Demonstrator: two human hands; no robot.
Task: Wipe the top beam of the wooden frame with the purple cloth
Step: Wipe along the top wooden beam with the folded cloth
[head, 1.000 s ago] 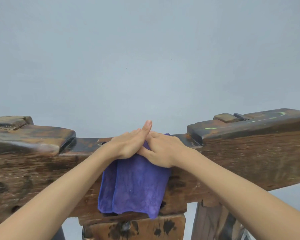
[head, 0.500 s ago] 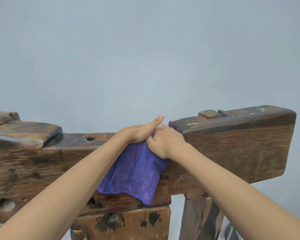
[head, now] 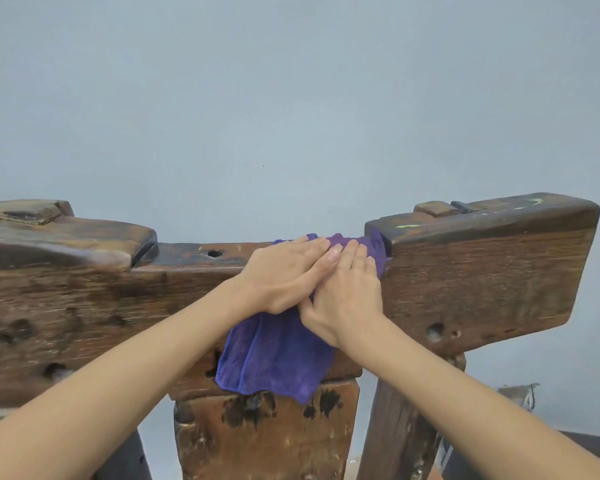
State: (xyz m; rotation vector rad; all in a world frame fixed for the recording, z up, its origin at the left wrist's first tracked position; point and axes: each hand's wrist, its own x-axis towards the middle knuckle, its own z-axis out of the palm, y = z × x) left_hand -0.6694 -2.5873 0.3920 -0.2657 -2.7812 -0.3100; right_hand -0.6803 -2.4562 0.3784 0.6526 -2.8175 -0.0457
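Note:
The dark, worn top beam [head: 194,258] of the wooden frame runs across the view, with a lower middle section between two raised ends. The purple cloth [head: 274,358] is draped over that lower section at its right end, against the step of the raised right block [head: 482,230], and hangs down the beam's front. My left hand [head: 284,271] lies flat on the cloth on top of the beam. My right hand [head: 347,292] presses beside it, fingers on the cloth, thumb against the front face. The two hands touch.
A plain grey-blue wall stands close behind the beam. The raised left block [head: 66,233] and a round hole [head: 214,253] lie left of the hands. Under the beam are a thick wooden post [head: 264,434] and a slanted leg [head: 399,427].
Both hands have slid the cloth to the right along the lower section until it meets the raised right block. The hands have flattened on top of the beam, and the view has shifted.

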